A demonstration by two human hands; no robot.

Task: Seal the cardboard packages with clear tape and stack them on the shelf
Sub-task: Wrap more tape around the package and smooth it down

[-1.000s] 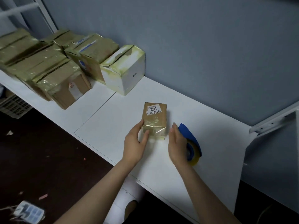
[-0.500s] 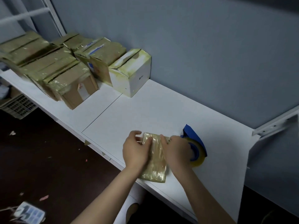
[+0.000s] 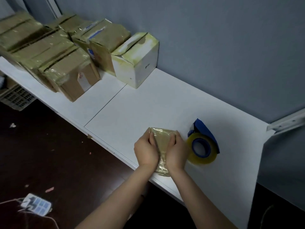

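the head view shows the left hand point(image 3: 146, 150) and right hand point(image 3: 176, 152) gripping the taped package point(image 3: 162, 141) at the shelf point(image 3: 132, 113) front edge, where a slip could drop it.

The small package point(image 3: 162, 141) is tan cardboard with a glossy yellowish sheen all over. The tape roll point(image 3: 204, 160) is see-through amber-yellow round a blue core, under a darker blue dispenser point(image 3: 206, 131). The bench point(image 3: 148, 104) is plain white against a grey-blue wall point(image 3: 214, 47), the stacked boxes point(image 3: 71, 75) are brown under yellow-green film with one white box point(image 3: 142, 66) among them, and the floor point(image 3: 49, 146) is dark reddish brown flecked with pale scraps.
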